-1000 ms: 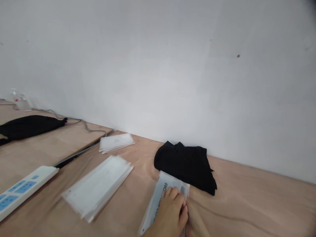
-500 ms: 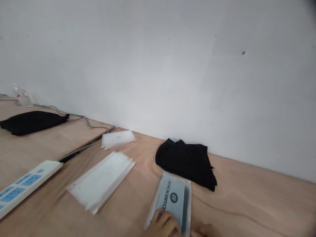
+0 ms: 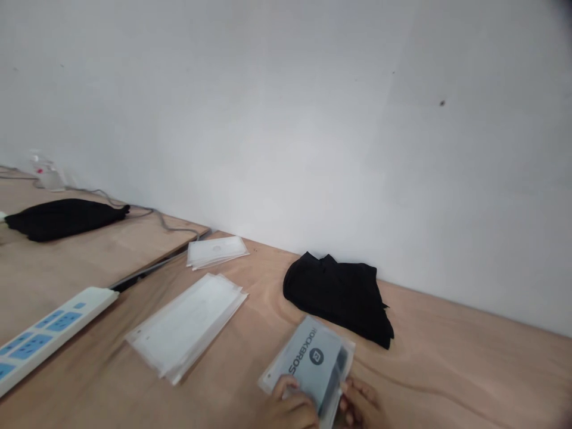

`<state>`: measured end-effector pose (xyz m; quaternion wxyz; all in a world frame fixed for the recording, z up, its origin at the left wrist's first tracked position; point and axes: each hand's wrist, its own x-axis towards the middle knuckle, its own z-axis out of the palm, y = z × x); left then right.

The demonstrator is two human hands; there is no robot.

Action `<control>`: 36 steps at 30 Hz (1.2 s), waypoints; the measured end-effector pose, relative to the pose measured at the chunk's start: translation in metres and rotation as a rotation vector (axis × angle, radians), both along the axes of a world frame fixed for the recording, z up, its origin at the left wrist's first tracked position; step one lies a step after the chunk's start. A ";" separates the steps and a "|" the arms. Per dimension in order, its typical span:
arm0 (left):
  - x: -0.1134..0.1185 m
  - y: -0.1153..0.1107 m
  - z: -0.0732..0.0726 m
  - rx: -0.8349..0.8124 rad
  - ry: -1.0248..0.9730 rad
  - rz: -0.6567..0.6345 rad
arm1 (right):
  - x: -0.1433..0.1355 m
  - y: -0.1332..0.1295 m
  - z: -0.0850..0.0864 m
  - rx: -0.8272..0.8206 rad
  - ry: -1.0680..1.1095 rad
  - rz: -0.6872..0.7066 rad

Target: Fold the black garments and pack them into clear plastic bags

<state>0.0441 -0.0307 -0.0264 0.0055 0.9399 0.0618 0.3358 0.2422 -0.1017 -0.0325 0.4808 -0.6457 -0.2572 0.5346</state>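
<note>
A clear plastic bag [image 3: 272,375] with a grey ROCKBROS card [image 3: 319,339] and something dark inside lies at the lower middle, slanted on the wooden table. My left hand [image 3: 292,408] rests on its lower left part, fingers bent over the card. On the bag's right edge, my right hand [image 3: 360,402] pinches the plastic between thumb and fingers. Just behind the bag is a folded black cloth [image 3: 339,295].
Left of the bag lie a stack of clear sleeves [image 3: 187,328] and a smaller stack [image 3: 217,251]. Farther left are a white power strip [image 3: 58,328], another black cloth [image 3: 67,218], a cable [image 3: 165,225] and a clear plastic item [image 3: 48,176] near the wall.
The bag has turned, its lower end swinging to the left. My right hand has come up into view at the bag's right edge. My left hand has shifted slightly on the card.
</note>
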 end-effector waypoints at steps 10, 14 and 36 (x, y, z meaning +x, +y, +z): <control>-0.064 0.050 0.078 -0.367 0.446 0.420 | 0.048 -0.007 0.002 0.100 -0.556 -0.217; -0.031 0.054 0.081 -0.396 0.347 0.425 | 0.015 0.018 0.009 0.293 -0.966 -0.021; 0.011 0.059 0.029 -0.526 0.488 0.328 | -0.038 0.052 0.015 -0.027 -1.345 0.505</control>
